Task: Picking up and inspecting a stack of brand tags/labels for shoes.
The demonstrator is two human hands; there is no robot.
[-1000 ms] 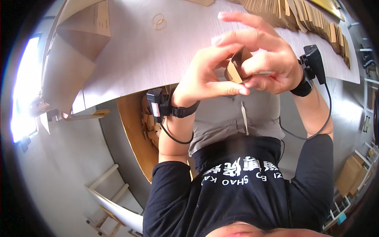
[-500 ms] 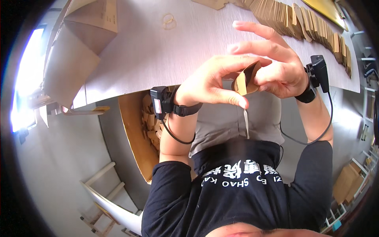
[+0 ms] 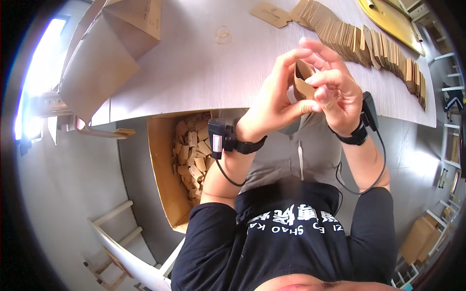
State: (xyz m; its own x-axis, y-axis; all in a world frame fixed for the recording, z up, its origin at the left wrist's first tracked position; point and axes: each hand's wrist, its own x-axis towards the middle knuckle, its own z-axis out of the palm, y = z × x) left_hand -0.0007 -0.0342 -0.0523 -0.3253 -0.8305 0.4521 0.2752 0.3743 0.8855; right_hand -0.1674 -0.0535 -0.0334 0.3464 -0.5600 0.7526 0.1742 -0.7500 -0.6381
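Above my lap, near the table edge, I hold a small brown cardboard box [image 3: 304, 90], partly folded and with an open, dark mouth. My left hand [image 3: 277, 94] wraps it from the left, with the thumb below and the fingers behind. From the other side my right hand [image 3: 341, 89] pinches its edge with bent fingers. Fingers cover much of the box. Below and left of my left wrist, a large carton [image 3: 165, 179] contains many small folded cardboard pieces [image 3: 195, 157] of a similar brown.
A long fanned row of flat brown cardboard blanks [image 3: 342, 36] lies at the far right of the table [image 3: 179, 72]. Rubber bands [image 3: 223, 35] lie farther left. A big cardboard carton [image 3: 99, 63] stands at the left edge. Behind the row is a yellow panel [image 3: 388, 22].
Both hands have turned the small cardboard box more upright. My left fingers have risen round its back, and my right fingers have curled in closer. More of the carton's contents shows.
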